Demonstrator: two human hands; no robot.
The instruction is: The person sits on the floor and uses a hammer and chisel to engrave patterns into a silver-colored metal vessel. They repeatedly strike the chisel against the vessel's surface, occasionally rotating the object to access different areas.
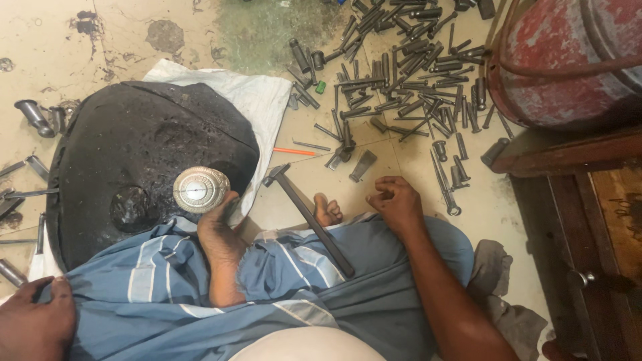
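Hammer (309, 217) lies across the blue striped cloth (281, 281) on the lap, just beside the right hand (396, 200), whose grip is loosely curled and holds nothing. Left hand (35, 321) rests on the cloth, fingers relaxed, empty.

The floor (120, 40) is showing pale, worn stone or cement, stained with dark blotches and a greenish patch near the top. A white cloth (257, 100) is lying spread on it beneath a big black rounded mound (134, 147). Dozens of dark steel punches and chisels (408, 73) are lying scattered across the floor on the upper right, with a few more along the left edge. A red, scuffed cylinder (562, 60) is standing on the right, a brownish hose curving over it. Below it a dark wooden cabinet (588, 220) with a small metal knob (580, 278) is filling the right edge. A grey rag (495, 274) is lying crumpled beside it. Soft, even light is falling throughout.
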